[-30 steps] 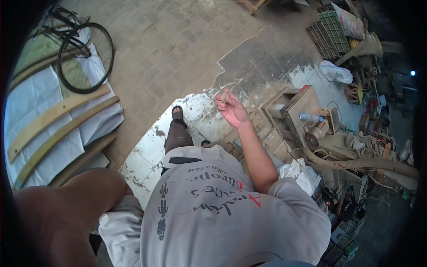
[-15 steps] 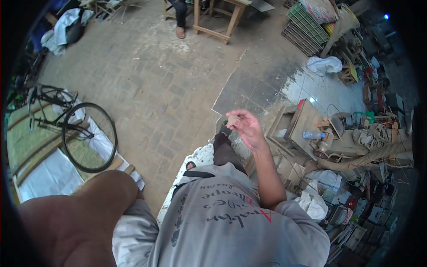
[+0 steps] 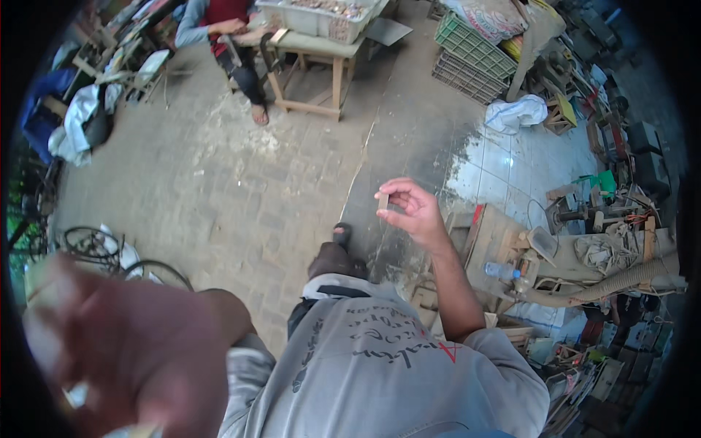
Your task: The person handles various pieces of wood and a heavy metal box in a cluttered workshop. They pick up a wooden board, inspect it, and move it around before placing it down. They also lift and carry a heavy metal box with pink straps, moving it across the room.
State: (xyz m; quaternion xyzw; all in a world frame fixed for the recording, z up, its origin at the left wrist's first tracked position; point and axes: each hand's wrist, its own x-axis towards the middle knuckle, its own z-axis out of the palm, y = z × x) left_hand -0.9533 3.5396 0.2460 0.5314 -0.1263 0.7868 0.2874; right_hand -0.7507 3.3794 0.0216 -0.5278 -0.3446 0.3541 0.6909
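Observation:
My right hand [image 3: 415, 213] is held out before my grey shirt, thumb and fingers closed on a small, flat brown piece [image 3: 382, 202] that looks like wood. The piece stands upright, its narrow side toward me. At the lower left, my left hand [image 3: 146, 350] is raised very close and looks large. Motion smears its fingers, so whether it grips anything is not visible.
A person [image 3: 230, 44] sits beside a wooden table [image 3: 310, 42] bearing a white tub [image 3: 307, 18]. A bicycle wheel [image 3: 157, 270] lies left of me. On the right are a workbench [image 3: 496, 233], a plastic bottle [image 3: 502, 271], a ribbed hose [image 3: 621, 281] and green crates [image 3: 475, 47].
The view has tilted up, showing more of the seated person and the tub. My left hand has come up blurred at lower left. The piece in my right hand has turned more edge-on.

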